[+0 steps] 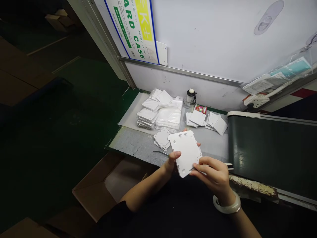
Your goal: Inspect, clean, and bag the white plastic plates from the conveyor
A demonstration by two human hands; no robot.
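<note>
Head view: a white plastic plate held tilted above a grey mat, pinched by its edges between the left hand and the closed right hand, apparently leaving its holed face exposed, beside a metal pick and stacked white squares.

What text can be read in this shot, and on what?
"ARD CASE": green capitals on the white poster
"K": black on the poster's yellow band
Poster's small print: too small to read
Red packet: print too small to read
Papers in the clear sleeve: too small to read
</note>
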